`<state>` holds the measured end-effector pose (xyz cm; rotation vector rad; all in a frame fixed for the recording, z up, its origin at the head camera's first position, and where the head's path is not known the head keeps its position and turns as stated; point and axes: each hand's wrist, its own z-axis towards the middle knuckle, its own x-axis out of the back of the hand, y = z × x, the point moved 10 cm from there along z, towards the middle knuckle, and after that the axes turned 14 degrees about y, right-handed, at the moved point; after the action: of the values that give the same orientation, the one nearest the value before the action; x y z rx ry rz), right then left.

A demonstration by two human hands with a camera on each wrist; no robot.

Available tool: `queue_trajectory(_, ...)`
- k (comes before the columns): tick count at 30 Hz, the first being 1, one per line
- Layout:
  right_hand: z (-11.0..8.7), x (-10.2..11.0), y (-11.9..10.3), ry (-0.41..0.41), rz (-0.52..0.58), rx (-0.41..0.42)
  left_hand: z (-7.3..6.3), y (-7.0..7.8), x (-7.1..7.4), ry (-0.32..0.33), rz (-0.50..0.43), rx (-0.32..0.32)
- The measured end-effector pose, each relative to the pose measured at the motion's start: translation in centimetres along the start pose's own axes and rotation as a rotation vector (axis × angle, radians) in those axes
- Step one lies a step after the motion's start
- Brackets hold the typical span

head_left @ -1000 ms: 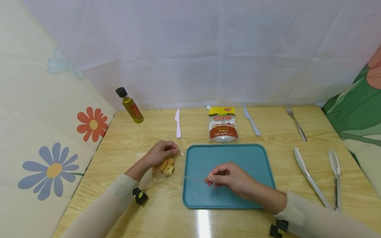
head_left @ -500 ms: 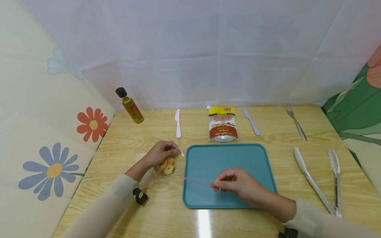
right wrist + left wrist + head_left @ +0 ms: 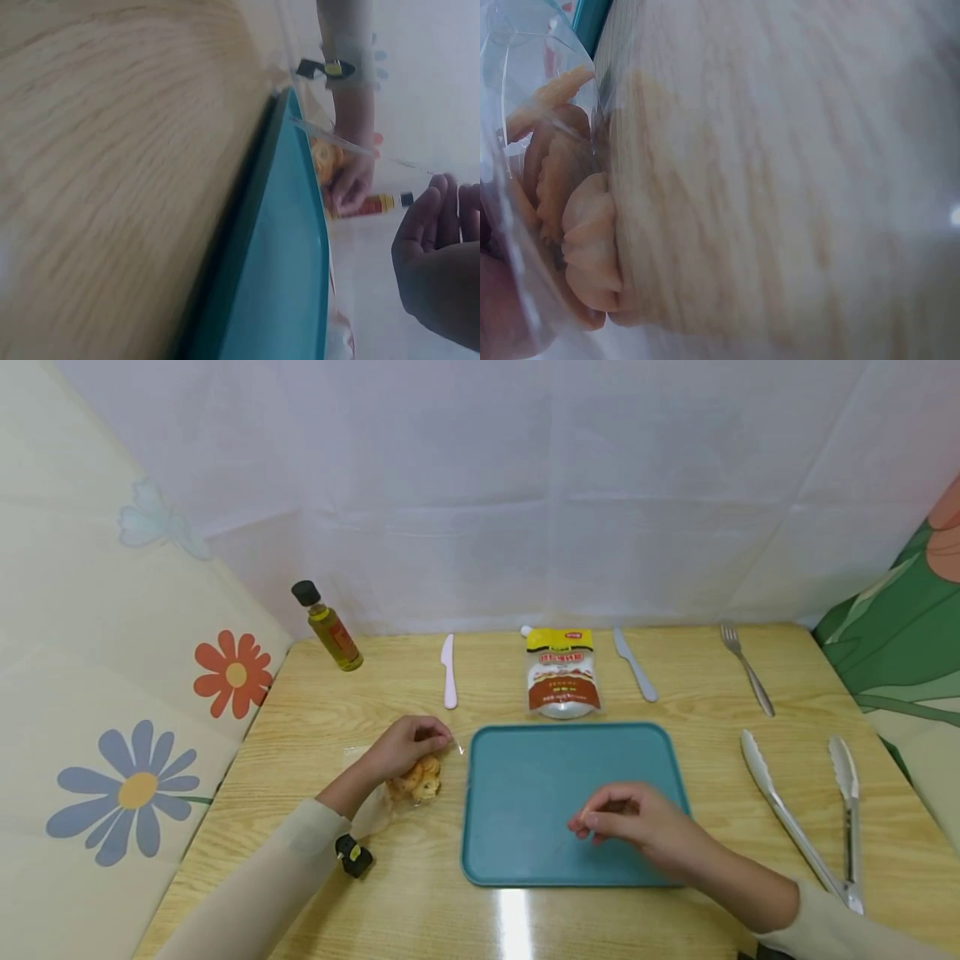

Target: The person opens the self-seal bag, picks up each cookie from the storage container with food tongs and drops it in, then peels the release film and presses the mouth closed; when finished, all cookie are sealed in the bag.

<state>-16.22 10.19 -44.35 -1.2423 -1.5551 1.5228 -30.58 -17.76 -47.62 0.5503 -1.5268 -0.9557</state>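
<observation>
My left hand [image 3: 401, 747] pinches the edge of a clear plastic bag at the left of the tray, with a small shiny end sticking out past the fingertips. Twisted golden-brown snack pieces [image 3: 420, 781] lie in the bag, partly hidden under that hand. Up close in the left wrist view, the ridged snacks [image 3: 592, 247] show through the clear film. Over the tray, my right hand [image 3: 637, 818] pinches with thumb and fingers. A thin clear plastic strip [image 3: 337, 140] runs from its fingertips toward the bag; its far end is hard to make out.
The teal tray [image 3: 525, 768] lies at the centre. Behind it are a pouch [image 3: 562, 681], a pink knife [image 3: 448, 672] and a grey-blue knife [image 3: 634, 666]. An oil bottle [image 3: 333, 631] stands back left; a fork [image 3: 747, 670] and tongs [image 3: 795, 827] lie right.
My right hand has moved rightward and slightly toward me over the tray, drawing the clear strip with it. My left hand has stayed in place on the bag.
</observation>
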Motion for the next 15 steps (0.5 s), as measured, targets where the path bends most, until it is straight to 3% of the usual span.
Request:
queue_trajectory(9, -2.5, 5.9, -2.0, 0.054, -0.027, 0.067, 0.0, -0.3, 0.0, 0.002, -0.003, 0.032)
queue_trajectory(15, -4.6, 9.7, -3.2, -0.010, -0.013, 0.137, -0.1, -0.2, 0.0, 0.000, -0.005, 0.032)
